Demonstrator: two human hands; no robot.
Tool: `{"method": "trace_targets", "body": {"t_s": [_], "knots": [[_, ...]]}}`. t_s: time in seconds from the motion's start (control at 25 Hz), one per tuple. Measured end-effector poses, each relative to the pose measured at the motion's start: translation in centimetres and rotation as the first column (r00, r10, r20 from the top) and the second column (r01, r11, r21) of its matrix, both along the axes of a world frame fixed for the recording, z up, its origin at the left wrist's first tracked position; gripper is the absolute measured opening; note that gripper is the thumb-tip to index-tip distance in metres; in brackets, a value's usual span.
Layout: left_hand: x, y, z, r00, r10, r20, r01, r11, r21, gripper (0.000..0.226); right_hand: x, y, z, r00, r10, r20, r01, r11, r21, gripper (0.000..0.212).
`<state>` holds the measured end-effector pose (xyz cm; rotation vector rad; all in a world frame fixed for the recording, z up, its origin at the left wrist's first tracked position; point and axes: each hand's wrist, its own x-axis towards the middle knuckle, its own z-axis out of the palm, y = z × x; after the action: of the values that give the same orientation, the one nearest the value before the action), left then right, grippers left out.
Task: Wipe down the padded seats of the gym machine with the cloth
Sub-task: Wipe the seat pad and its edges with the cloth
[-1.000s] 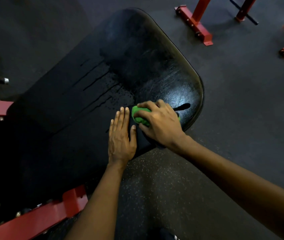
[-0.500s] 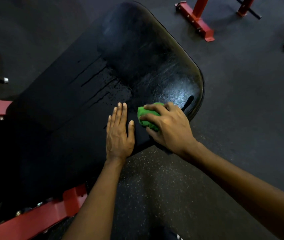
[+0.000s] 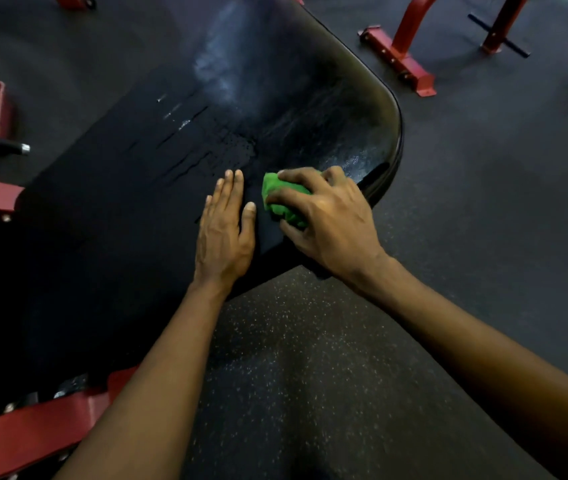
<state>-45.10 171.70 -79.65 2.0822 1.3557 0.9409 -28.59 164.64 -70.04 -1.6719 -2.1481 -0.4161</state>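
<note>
Fingers of the right hand (image 3: 327, 216) curl over a bunched green cloth (image 3: 280, 199), gripping it and pressing it onto the black padded seat (image 3: 119, 220) near the seat's front edge, close to its rounded right corner. Just beside it the left hand (image 3: 225, 233) lies flat and open on the pad, fingers straight and together, thumb almost reaching the cloth but apart from it. Wet streaks (image 3: 185, 150) and fine droplets mark the pad ahead of the left fingertips — the surface toward the corner shines. Red frame tubing (image 3: 29, 434) shows at lower left, and red machine feet (image 3: 400, 64) stand on the dark speckled floor (image 3: 293, 375) beyond the seat.
</note>
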Motion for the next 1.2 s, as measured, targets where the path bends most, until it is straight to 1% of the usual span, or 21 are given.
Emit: {"method": "trace_targets", "body": {"t_s": [0.12,0.2,0.28,0.36,0.44,0.56,0.64,0.72,0.8,0.84,0.88,0.96,1.04,1.12,1.2], "knots": [[0.2,-0.8,0.5,0.997,-0.023,0.08,0.017,0.997,0.076,0.054,1.4,1.1,1.0,0.986,-0.124,-0.108,0.136,0.985,0.105,0.031],[0.9,-1.7,0.8,0.992,-0.098,0.079,0.088,0.989,0.119,0.052,1.4,1.2,0.9,0.97,-0.18,-0.161,0.205,0.967,0.154,0.037],[1.5,-2.5,0.5,0.989,-0.146,0.037,0.138,0.976,0.168,0.053,0.6,0.1,-0.1,0.973,-0.174,-0.154,0.199,0.966,0.166,0.049],[1.7,-2.6,0.0,0.989,-0.149,0.019,0.142,0.968,0.205,0.053,0.0,-1.7,-1.6,0.976,-0.145,-0.164,0.172,0.971,0.165,0.055],[1.6,-2.4,-0.2,0.988,-0.152,0.008,0.146,0.962,0.23,0.054,0.0,-3.6,-3.0,0.977,-0.115,-0.179,0.146,0.975,0.166,0.055],[1.7,-2.4,-0.2,0.992,-0.126,-0.017,0.126,0.96,0.251,0.056,1.4,-4.4,-3.7,0.987,-0.073,-0.141,0.099,0.977,0.19,0.055],[1.8,-2.8,-0.2,0.994,-0.108,-0.029,0.112,0.962,0.248,0.058,3.0,-3.9,-2.9,0.983,-0.085,-0.162,0.124,0.961,0.246,0.051],[1.9,-3.0,-0.1,0.996,-0.083,-0.029,0.088,0.966,0.244,0.058,4.8,-3.4,-1.7,0.952,-0.142,-0.272,0.224,0.927,0.301,0.044],[2.0,-3.0,-0.2,0.998,-0.058,-0.03,0.063,0.966,0.25,0.058,5.5,-3.1,-1.0,0.895,-0.185,-0.406,0.323,0.897,0.303,0.04],[2.0,-3.1,-0.2,0.998,-0.046,-0.032,0.053,0.966,0.252,0.058,5.0,-3.1,-1.3,0.882,-0.195,-0.43,0.341,0.893,0.294,0.039],[2.1,-3.1,-0.2,0.999,-0.034,-0.031,0.041,0.967,0.251,0.058,4.1,-3.3,-1.8,0.887,-0.193,-0.419,0.33,0.9,0.285,0.039],[2.0,-3.1,-0.2,1.0,-0.023,-0.016,0.026,0.971,0.238,0.057,1.9,-3.7,-3.3,0.94,-0.128,-0.315,0.213,0.943,0.254,0.042],[1.9,-3.0,-0.1,0.999,-0.049,0.007,0.046,0.979,0.199,0.056,1.2,-4.3,-4.5,0.975,-0.058,-0.213,0.105,0.97,0.218,0.046],[1.4,-2.8,0.0,0.995,-0.098,0.007,0.095,0.983,0.159,0.056,2.4,-4.4,-4.2,0.983,-0.044,-0.181,0.09,0.963,0.254,0.047],[1.0,-2.7,0.1,0.991,-0.136,-0.015,0.137,0.977,0.161,0.056,4.0,-4.1,-3.4,0.97,-0.07,-0.232,0.146,0.932,0.33,0.044]]}}
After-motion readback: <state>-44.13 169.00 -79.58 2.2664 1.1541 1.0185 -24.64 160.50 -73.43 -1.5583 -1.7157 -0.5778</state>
